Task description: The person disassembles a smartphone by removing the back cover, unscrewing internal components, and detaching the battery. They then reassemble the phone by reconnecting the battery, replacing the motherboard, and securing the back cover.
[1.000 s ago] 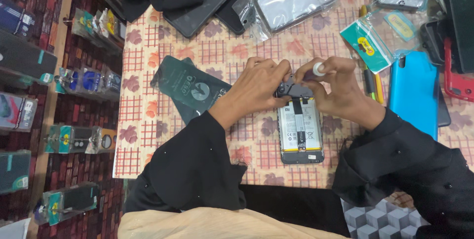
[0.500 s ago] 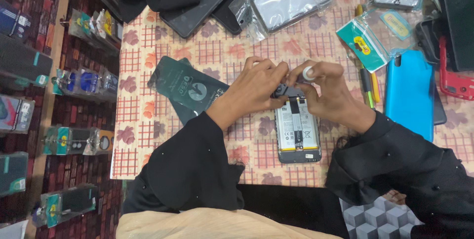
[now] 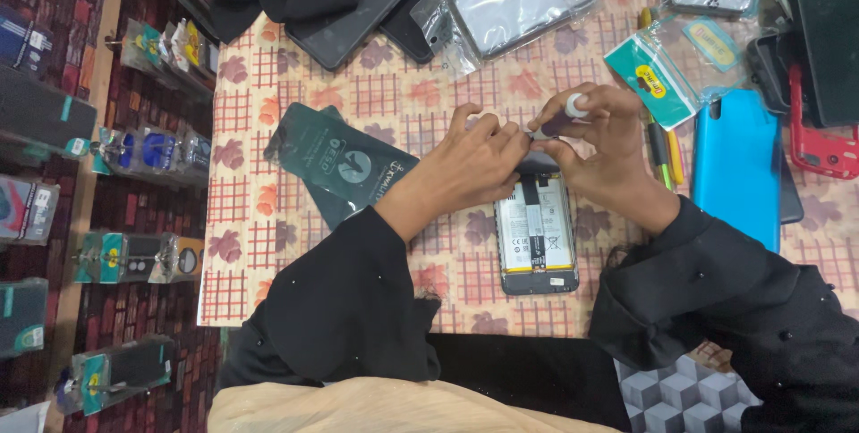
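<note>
Hands lifted off opened phone point(image 3: 534, 236); right hand point(image 3: 601, 151) grip pinches screwdriver point(image 3: 559, 117) above it, left hand point(image 3: 470, 160) steadying tip.

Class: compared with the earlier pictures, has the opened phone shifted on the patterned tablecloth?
No. The opened phone still lies just left of the blue phone cover, under both hands; only the camera shifted.

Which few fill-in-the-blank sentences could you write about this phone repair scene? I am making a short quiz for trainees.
1. The opened phone lies on the table with its back cover off, so its white ____ shows.
2. The right hand holds a small tool with a ____ cap.
3. Right of the hands lies a phone case coloured ____.
4. The left hand rests at the phone's ____ end.

Missing words: battery; white; blue; top
</note>
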